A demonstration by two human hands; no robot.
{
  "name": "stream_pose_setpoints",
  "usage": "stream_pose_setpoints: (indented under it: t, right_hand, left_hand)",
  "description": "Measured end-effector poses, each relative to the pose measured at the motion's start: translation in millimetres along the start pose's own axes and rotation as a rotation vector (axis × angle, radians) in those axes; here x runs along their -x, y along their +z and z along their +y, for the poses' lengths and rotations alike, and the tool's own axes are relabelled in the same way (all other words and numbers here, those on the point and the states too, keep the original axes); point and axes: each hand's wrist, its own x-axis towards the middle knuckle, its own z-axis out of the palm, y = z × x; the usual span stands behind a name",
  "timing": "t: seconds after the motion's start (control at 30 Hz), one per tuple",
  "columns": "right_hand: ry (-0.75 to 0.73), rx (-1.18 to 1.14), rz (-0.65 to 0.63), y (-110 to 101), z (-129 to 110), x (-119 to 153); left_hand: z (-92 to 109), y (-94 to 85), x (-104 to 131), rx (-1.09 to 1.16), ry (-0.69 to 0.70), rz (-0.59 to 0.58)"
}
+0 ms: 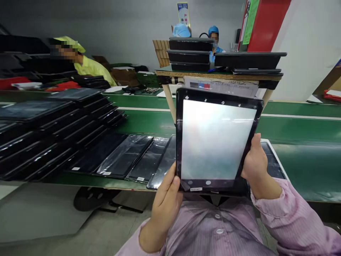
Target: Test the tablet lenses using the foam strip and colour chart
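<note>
A black-framed tablet (217,142) is held up in front of my chest, its screen lit with a pale, nearly white picture and a row of small icons along the top. My left hand (167,199) grips its lower left edge, the thumb at the front. On the right side, my right hand (255,160) is closed round the tablet's edge, with some fingers hidden behind it. Behind and left of the tablet, several dark tablets in clear film (125,154) lie in a row on the green bench (149,121). A white-framed tablet (274,160) lies behind my right wrist.
Tall stacks of black trays (48,135) fill the left side. A raised wooden shelf (170,73) behind the tablet bears more black trays (190,44). One person in yellow (96,67) works at the far left; another in blue (217,48) is behind the shelf.
</note>
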Motion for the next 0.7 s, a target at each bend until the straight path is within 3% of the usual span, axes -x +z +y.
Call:
stream_pose_setpoints:
  t: [0.1, 0.2, 0.43, 0.7]
  right_hand:
    - [0.016, 0.011, 0.100, 1.5, 10.2, -10.2]
    - [-0.006, 0.030, 0.114, 1.6, 16.5, -16.9]
    - [-0.060, 0.028, 0.060, 4.5, 18.4, -20.6]
    - [-0.081, 0.067, -0.066, 0.4, 20.0, -22.8]
  left_hand:
    - [0.6, 11.3, -10.9, -0.325, 0.311, -0.104]
    - [-1.7, 17.1, -17.2, -0.647, 0.472, -0.168]
    - [-2.8, 30.0, -17.7, -0.912, 0.523, -0.049]
    - [-6.8, 31.4, -18.3, -0.858, 0.510, -0.046]
